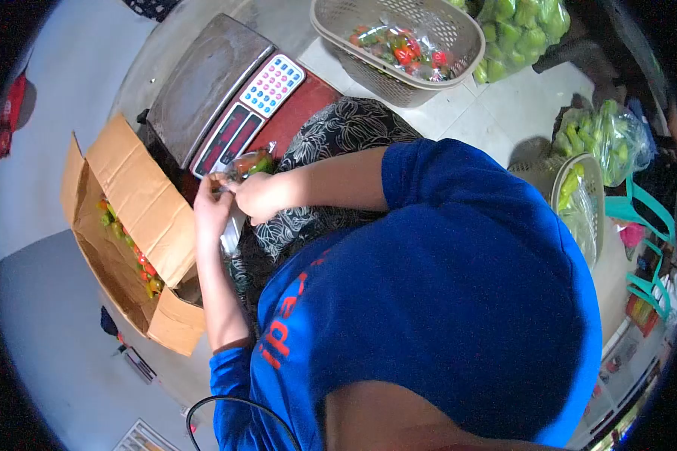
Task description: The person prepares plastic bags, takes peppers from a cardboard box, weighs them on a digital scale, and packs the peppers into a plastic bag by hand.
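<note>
A small clear plastic bag of red and green peppers [254, 163] is near the lower end of the weighing scale's display panel [237, 135]. My left hand [212, 201] pinches the gathered end of this bag. Close against it, my right hand [257, 197] is curled, its fingers at the same end of the bag. Some fingertips are hidden behind the hands. Under my right hand is a white strip or stack [233, 231], partly covered. The open cardboard box [139, 203], with loose red, green and orange peppers [132, 248] inside, stands left of my left hand.
The scale's metal plate [210, 83] lies beyond my hands. A perforated basket [399, 79] with bagged peppers stands at the top. Large bags of green vegetables [523, 37] are at the upper right, another bag [609, 139] and a second basket [590, 207] at the right.
</note>
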{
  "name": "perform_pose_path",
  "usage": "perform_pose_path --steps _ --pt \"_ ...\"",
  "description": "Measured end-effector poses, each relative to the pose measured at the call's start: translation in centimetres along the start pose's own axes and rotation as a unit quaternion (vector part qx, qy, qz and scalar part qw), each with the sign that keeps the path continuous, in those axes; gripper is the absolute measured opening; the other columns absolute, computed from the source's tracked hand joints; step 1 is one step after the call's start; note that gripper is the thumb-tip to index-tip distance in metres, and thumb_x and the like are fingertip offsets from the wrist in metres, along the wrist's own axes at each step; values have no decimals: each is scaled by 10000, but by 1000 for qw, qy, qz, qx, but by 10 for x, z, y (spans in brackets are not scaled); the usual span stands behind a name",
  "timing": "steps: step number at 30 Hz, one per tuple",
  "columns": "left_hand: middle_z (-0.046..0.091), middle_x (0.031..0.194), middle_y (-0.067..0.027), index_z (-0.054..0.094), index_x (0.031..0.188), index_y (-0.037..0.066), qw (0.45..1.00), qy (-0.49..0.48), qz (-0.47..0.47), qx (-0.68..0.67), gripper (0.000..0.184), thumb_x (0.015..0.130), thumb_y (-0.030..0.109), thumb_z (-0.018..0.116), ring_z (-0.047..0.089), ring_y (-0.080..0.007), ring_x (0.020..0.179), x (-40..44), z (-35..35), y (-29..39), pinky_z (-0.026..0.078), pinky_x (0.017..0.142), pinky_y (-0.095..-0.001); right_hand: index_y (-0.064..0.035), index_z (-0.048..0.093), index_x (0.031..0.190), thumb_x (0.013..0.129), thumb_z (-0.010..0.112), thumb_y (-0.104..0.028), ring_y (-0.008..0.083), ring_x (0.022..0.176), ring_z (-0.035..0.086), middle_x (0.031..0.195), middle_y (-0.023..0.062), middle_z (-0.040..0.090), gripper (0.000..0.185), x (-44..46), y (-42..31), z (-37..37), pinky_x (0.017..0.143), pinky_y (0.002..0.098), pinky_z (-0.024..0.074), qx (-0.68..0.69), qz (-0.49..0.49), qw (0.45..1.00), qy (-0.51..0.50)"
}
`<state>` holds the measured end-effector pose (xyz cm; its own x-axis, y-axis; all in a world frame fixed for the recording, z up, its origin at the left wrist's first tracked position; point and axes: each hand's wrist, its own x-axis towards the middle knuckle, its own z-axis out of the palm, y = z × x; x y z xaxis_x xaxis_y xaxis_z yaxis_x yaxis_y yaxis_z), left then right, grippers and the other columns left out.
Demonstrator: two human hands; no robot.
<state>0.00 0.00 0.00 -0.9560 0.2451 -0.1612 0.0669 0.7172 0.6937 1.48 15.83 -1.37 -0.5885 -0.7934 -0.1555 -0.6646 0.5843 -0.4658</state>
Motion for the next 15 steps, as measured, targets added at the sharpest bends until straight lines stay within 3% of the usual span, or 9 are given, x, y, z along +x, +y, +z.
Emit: perform_pose_path --steps 2,5,6,9,15 --pt "642 915 -141 541 1089 30 997 -1 10 70 348 746 61 593 631 -191 800 -4 -6 -13 481 722 -310 16 657 973 737 653 -340 296 841 649 1232 239 502 426 7 -8 -7 689 410 536 12 17 1000 17" --pt "642 935 -120 546 1088 37 999 -12 -33 13 335 758 71 592 625 -190 825 -8 14 -8 479 738 -314 13 657 973 725 649 -328 283 847 649 1214 234 522 422 -7 0 -8 688 405 536 2 9 1000 5" --pt "634 921 -68 546 1085 54 1000 -25 -2 -14 300 791 102 584 610 -160 802 -11 16 -13 485 693 -298 12 658 973 720 648 -324 279 849 649 1208 233 528 420 -9 -2 -6 688 404 536 4 6 1000 -2" --pt "613 900 -18 537 1075 70 964 -72 -145 -211 268 824 152 582 586 -116 769 -15 13 -17 482 635 -270 -3 661 989 723 643 -323 274 870 644 1241 226 512 416 -15 -5 -4 695 412 532 -39 -7 999 23" --pt "597 889 6 527 1054 80 977 -106 -123 -137 253 840 197 595 564 -79 748 -18 15 -5 466 575 -231 -21 661 1019 768 605 -322 244 894 636 1312 205 459 396 -23 -9 3 697 400 527 -110 -49 992 -28"
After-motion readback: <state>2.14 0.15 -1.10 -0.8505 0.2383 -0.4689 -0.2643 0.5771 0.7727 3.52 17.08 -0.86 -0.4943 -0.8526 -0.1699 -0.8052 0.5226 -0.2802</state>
